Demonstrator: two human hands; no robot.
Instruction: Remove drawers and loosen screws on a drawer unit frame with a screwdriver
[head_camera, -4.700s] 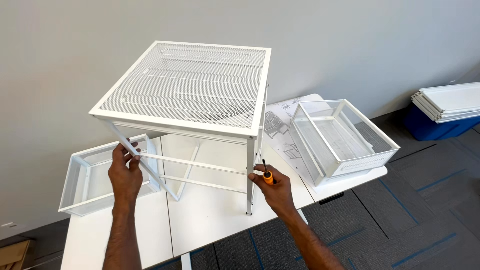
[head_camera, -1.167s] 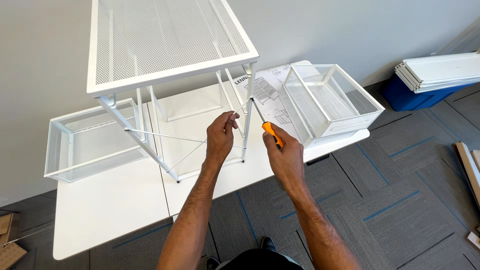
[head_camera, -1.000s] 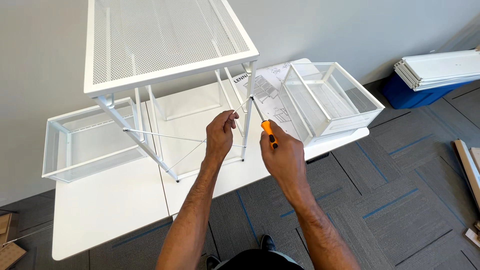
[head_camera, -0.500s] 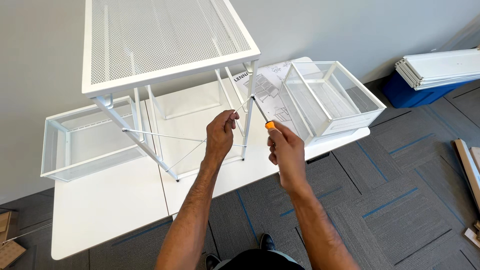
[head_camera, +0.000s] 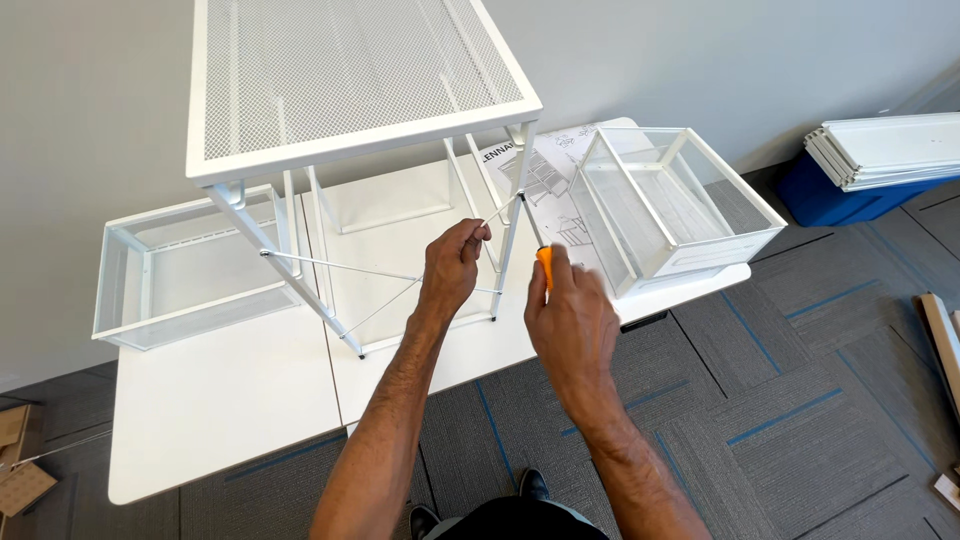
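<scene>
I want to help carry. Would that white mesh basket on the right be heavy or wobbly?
Probably light: the white mesh basket is thin wire mesh you see through. Likely stiff, given its solid frame rim. It overhangs the table edge, so a push might tip it.

Bright, even, sharp (perhaps edge-warped)

1. Wall (head_camera: 700, 60): plain light grey, evenly lit.
2. Floor (head_camera: 800, 400): dark grey carpet tiles with thin blue stripes.
3. White table (head_camera: 220, 400) stands against the wall, made of two tops with a seam between them.
4. Blue bin (head_camera: 835, 200) on the floor at right by the wall, with a stack of white panels (head_camera: 890, 150) on top.
5. Cardboard pieces (head_camera: 20, 470) on the floor at lower left.
6. Wooden strip (head_camera: 945, 340) on the floor at the right edge.
</scene>
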